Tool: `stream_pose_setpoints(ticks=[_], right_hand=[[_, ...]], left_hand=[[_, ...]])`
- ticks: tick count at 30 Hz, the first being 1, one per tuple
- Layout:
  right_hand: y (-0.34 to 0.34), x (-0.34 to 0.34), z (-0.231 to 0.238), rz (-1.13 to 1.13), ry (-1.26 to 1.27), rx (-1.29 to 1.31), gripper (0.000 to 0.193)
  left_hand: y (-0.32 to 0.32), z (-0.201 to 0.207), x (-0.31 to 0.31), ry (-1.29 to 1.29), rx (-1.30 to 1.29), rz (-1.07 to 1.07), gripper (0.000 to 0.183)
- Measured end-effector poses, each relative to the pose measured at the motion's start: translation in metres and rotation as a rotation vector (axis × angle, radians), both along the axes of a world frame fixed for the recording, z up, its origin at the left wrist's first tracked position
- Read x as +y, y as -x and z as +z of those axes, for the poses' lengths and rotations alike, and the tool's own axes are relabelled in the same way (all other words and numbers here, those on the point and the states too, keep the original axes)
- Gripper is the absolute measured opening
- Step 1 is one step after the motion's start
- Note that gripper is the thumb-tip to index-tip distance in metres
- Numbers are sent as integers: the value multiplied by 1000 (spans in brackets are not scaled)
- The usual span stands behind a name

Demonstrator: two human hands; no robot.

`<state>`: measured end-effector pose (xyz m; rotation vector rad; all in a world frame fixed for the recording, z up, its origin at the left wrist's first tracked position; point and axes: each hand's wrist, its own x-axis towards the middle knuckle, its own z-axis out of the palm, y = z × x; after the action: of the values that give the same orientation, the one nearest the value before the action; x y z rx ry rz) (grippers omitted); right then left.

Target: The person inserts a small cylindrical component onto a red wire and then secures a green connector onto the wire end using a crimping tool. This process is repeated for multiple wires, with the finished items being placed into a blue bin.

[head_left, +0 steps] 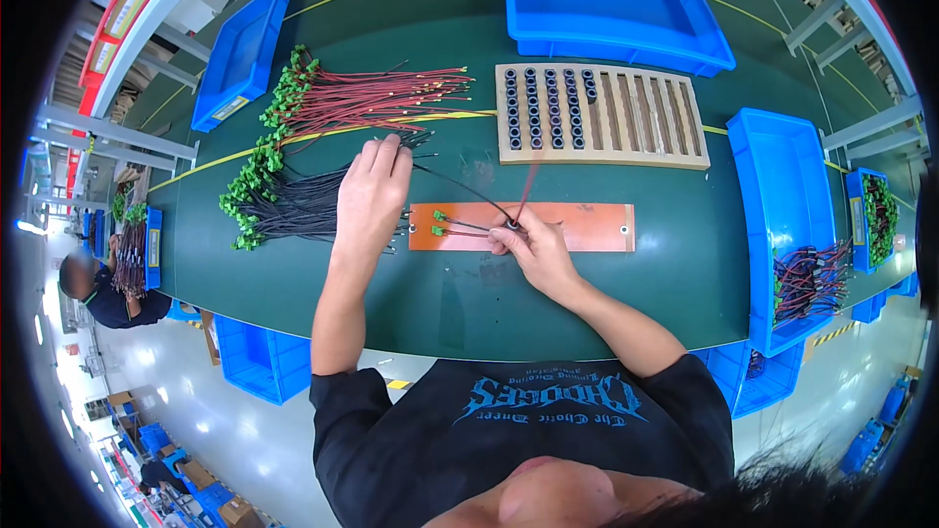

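Observation:
My right hand (540, 252) pinches a small black ring core (512, 223) above the orange board (587, 225). A black wire (460, 183) runs from that core to my left hand (377, 184), whose fingers are closed on it; the fingertips are partly hidden. From the right hand a red wire (529, 186) stands up, smeared by motion. Two leads with green connectors (437, 231) lie on the board and reach under the right fingers. Beneath and beside my left hand spreads a bundle of black wires (293, 205) with green connectors at the left ends.
Red wires (381, 93) with green connectors lie beyond the black ones. A slotted tan tray (699, 142) holds several rows of dark cores. Blue bins stand at the far left (245, 54), far side (616, 5) and right (778, 166); the right one contains wire assemblies (810, 284).

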<state>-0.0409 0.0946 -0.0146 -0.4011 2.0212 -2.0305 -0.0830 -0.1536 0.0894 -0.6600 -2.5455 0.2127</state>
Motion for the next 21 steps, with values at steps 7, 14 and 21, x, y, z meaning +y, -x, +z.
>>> stream_pose_setpoints(ticks=[7, 14, 21], right_hand=[[2, 4, 0, 32, -172, 202, 27], [1, 1, 2, 8, -163, 111, 15], [1, 0, 0, 17, -40, -1, 15]], left_hand=[[-46, -32, 44, -20, 123, -517, 43], [-18, -23, 58, 49, -44, -441, 43], [2, -13, 26, -12, 111, -114, 44]])
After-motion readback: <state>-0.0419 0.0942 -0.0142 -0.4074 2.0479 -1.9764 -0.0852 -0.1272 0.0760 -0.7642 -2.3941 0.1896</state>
